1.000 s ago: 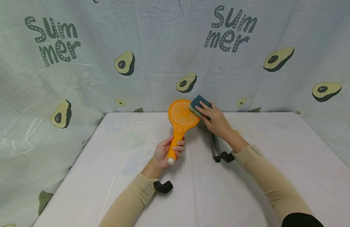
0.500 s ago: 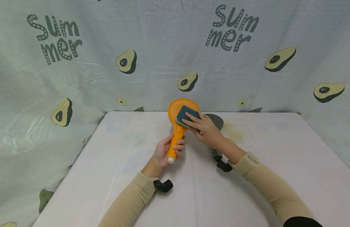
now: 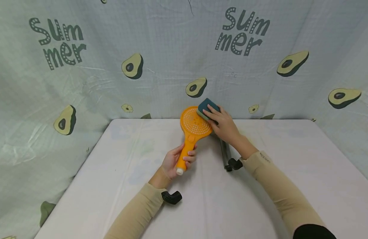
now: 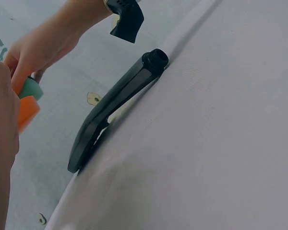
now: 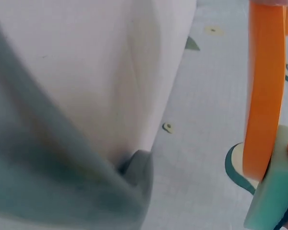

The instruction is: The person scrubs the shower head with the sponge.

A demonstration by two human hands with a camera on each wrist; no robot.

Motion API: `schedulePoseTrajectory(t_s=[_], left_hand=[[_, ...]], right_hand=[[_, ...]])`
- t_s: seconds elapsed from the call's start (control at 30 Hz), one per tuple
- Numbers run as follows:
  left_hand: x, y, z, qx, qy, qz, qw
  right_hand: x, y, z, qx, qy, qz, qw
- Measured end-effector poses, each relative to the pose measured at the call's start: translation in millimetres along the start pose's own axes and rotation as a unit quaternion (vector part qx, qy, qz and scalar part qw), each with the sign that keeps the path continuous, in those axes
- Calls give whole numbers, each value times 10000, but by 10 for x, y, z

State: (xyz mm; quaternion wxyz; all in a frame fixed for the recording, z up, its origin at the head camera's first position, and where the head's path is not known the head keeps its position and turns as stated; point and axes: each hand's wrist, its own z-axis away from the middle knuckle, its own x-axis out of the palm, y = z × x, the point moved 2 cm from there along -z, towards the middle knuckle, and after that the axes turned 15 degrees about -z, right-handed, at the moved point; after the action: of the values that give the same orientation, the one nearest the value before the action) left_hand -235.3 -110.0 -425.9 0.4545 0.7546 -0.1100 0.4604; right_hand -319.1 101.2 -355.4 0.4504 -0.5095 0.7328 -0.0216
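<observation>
An orange shower head (image 3: 197, 124) with a perforated round face is held up by its handle in my left hand (image 3: 175, 161). My right hand (image 3: 227, 127) grips a sponge (image 3: 207, 107), dark blue on top and green beneath, against the upper right of that face. In the right wrist view the sponge's green side (image 5: 273, 187) touches the orange head (image 5: 264, 96). Below my right hand a dark grey shower head (image 3: 225, 154) lies on the table, its head mostly hidden by the hand. The left wrist view shows its full length (image 4: 113, 103), threaded end raised.
The white-covered table (image 3: 142, 139) reaches back to a curtain (image 3: 166, 39) printed with avocados and lettering. A black curved piece (image 3: 172, 197) sits at my left cuff and another (image 3: 235, 164) at my right cuff, near the grey handle's end.
Half a second ago the sponge lay lower on the orange face, near the neck. It has moved up and right to the rim. My left hand keeps its grip, with the shower head shifted slightly right.
</observation>
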Motion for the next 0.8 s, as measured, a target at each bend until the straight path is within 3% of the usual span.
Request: schedulePoseTrajectory(t_s=[0.17, 0.6, 0.8], left_hand=[[7, -3, -9, -19, -11, -75, 10000], [-16, -12, -32, -93, -131, 129, 9998], [-39, 7, -22, -67, -180, -33, 9998]], right_hand=[[53, -74, -75, 4, -51, -23, 10000], [296, -377, -118, -831, -842, -144, 9929], [186, -211, -205, -644, -489, 87, 9967]])
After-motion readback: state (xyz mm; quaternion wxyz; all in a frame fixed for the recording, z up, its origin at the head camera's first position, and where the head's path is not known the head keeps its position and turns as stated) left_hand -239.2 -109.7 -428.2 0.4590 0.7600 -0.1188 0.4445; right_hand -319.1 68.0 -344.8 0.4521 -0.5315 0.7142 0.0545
